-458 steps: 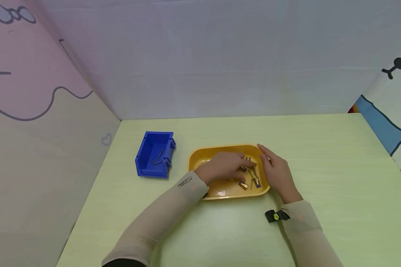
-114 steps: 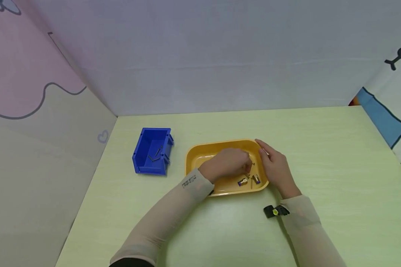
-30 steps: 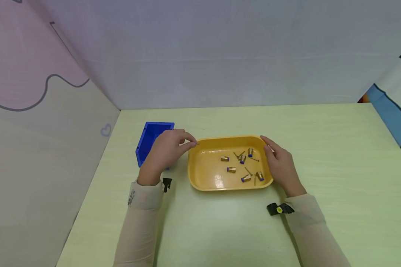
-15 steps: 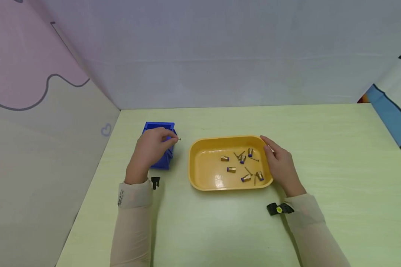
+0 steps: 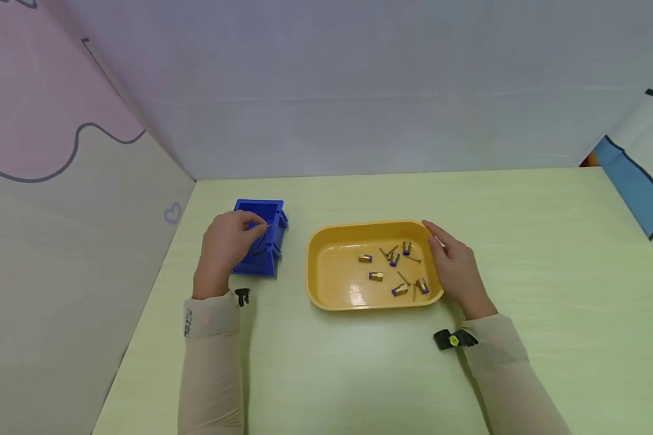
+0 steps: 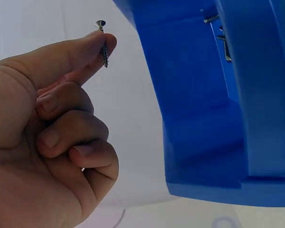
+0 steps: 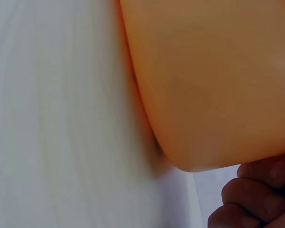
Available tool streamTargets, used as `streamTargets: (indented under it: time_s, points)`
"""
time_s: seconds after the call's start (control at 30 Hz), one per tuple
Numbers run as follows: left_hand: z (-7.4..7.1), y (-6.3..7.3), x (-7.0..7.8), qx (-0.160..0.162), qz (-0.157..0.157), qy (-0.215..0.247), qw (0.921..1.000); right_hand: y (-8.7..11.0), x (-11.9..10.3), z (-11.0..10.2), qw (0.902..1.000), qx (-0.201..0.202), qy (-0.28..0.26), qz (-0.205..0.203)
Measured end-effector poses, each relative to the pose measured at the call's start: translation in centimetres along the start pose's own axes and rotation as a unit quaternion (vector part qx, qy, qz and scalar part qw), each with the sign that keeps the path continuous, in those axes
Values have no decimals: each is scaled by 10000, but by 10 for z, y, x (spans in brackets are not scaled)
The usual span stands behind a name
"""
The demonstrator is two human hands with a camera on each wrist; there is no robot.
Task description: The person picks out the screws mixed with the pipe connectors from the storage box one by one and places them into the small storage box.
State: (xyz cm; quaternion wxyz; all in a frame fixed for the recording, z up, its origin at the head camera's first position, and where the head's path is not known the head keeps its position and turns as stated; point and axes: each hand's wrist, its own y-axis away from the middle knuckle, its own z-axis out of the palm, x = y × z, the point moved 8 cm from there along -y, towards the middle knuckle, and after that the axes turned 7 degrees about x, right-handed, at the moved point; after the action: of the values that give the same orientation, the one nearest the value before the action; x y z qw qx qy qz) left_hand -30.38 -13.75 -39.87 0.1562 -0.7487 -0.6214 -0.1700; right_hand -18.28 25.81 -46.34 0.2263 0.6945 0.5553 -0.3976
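My left hand (image 5: 225, 244) is over the left side of the blue bin (image 5: 258, 267), pinching a small screw between thumb and index finger. In the left wrist view the screw (image 6: 104, 56) has its flat head up and threaded tip down, beside the bin's opening; the other fingers curl into the palm. A few screws (image 6: 226, 50) lie inside the bin. My right hand (image 5: 457, 272) grips the right end of the yellow tray (image 5: 329, 284), thumb at the rim, with curled fingers (image 7: 256, 194) against its outside in the right wrist view.
Several brass fittings (image 5: 376, 276) with blue-purple ends lie in the tray among several loose screws (image 5: 404, 278), mostly in its right half. Bin and tray stand apart on a pale green table (image 5: 337, 368). A grey-white backdrop (image 5: 359, 109) rises behind the table.
My left hand has carried the screw from the tray leftward to the blue bin. Earlier it was picking among the fittings, which now lie more spread out. My right hand stays on the tray.
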Motion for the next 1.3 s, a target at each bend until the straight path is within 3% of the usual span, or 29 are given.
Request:
streamTargets:
  time_s: [0.33, 0.83, 1.07, 1.3]
  points:
    - [1, -4, -24, -3, -341, -79, 9994, 1, 0, -2, 10000, -2, -2, 3]
    - [2, -4, -47, 13, -862, -296, 9958, 1, 0, 0, 10000, -11, -49, -12]
    - [8, -7, -46, 50, -796, -95, 9968, 0, 0, -1, 10000, -6, 2, -10]
    - [12, -8, -42, 37, -711, -205, 9973, 0, 1, -1, 10000, -2, 30, 26]
